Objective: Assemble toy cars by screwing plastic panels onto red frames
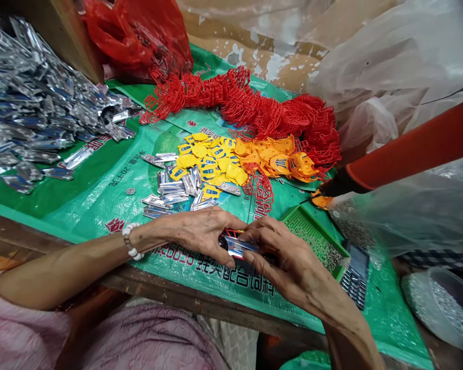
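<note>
Close to the table's front edge, my left hand (pixel 202 231) grips one end of a toy car (pixel 237 247) by a black wheel. My right hand (pixel 289 257) pinches the car's other end with thumb and fingers. The car shows a silver body with a blue stripe and some red frame along its far side; its underside is hidden. Just beyond my hands lie small silver car shells (pixel 173 190), yellow pieces with blue window marks (pixel 200 150) and orange pieces (pixel 280 163). A long row of red lattice frames (pixel 250 110) curves behind them.
A heap of silver shells (pixel 42 103) covers the left. A red bag (pixel 139 41) stands behind. On the right are a red-orange tool with a black tip (pixel 409 149), a green tray (pixel 293 218) with small metal parts, a keypad phone (pixel 358 262) and a clear tub (pixel 440 308).
</note>
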### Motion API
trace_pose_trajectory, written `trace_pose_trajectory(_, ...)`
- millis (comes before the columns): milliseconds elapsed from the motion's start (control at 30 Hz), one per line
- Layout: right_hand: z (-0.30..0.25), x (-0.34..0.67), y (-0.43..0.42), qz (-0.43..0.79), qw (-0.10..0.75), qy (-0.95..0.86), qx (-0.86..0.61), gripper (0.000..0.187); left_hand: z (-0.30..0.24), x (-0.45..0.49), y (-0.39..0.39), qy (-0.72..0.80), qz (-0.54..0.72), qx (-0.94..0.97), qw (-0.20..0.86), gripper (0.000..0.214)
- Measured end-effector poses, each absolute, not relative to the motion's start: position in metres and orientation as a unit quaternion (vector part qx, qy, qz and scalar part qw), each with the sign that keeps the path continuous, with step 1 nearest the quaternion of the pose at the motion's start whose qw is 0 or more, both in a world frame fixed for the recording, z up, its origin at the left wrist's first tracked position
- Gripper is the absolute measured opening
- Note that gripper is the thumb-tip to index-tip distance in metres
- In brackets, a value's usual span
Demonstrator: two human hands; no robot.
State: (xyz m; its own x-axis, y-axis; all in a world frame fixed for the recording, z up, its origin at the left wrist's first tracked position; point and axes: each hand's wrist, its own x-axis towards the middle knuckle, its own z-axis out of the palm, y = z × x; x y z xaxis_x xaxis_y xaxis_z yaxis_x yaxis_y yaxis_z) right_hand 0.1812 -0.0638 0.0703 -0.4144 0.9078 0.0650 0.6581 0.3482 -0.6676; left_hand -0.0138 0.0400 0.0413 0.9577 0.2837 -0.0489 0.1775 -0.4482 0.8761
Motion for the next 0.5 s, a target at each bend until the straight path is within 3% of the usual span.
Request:
trace_pose_trajectory(267,0.0730,0.1760,-0.0600,0.274,0.220,-0.789,-0.504,0.009,0.0421,-0.0157,0.0418,0.137,0.039,0.846,0.515,0.026)
trace_pose_trajectory(367,0.0708,0.1743,-0.0606,0.244,0.233,-0.800,-0.496,0.009,0.0397,-0.0178,0.0438,0.133,0.041,0.832,0.537,0.039)
trace_pose_trajectory(500,0.0637,0.1745,-0.0676,0.178,0.271,-0.810,-0.489,0.010,0.0384,-0.0185,0.0443,0.136,0.052,0.819,0.555,0.039)
